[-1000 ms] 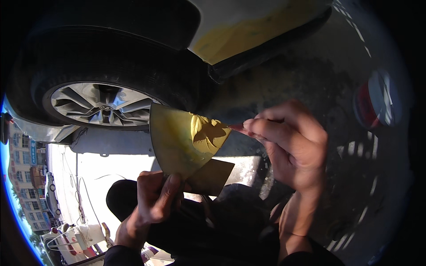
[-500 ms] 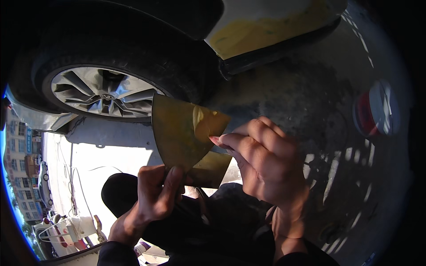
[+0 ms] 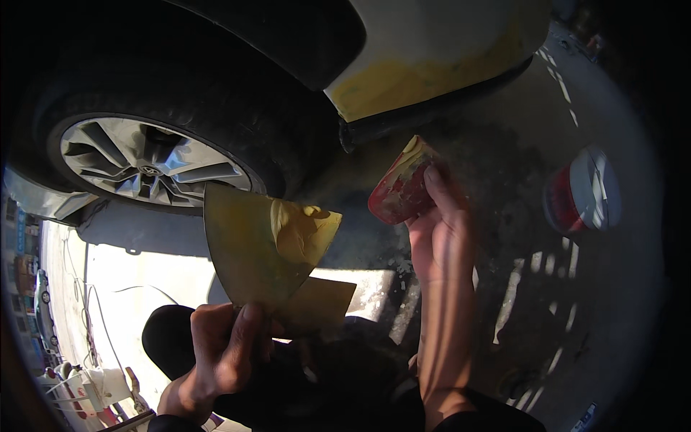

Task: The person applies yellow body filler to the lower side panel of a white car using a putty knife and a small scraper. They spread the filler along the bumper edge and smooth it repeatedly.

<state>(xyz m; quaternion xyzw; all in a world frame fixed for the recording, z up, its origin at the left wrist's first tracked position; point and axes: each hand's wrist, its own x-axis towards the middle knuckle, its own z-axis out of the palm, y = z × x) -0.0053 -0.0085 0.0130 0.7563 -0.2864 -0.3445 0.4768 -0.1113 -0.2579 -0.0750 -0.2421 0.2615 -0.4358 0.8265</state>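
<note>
My left hand [image 3: 227,349] pinches the lower edge of a thin yellowish palette plate [image 3: 241,252], thumb in front. A lump of yellow putty [image 3: 294,234] is smeared on the plate's right side. Below it sticks out another flat yellowish piece [image 3: 317,306]; whether it joins the plate is hidden. My right hand [image 3: 443,227] is raised to the right, apart from the plate. It grips a red putty spreader [image 3: 402,189], thumb on its face, with yellow putty along the upper edge. Above is a pale car body panel [image 3: 432,75] with yellow filler along its lower part.
A car wheel [image 3: 151,171] with a spoked rim stands at the left, beside the plate. A black sill trim [image 3: 439,101] runs under the panel. At the right, a red and white bucket [image 3: 584,191] stands on the grey floor. Cables and equipment [image 3: 90,389] lie in sunlight at lower left.
My right hand has lifted away from the plate, up toward the panel, turning so the red spreader's face shows. My left hand and the plate sit lower and further left in view.
</note>
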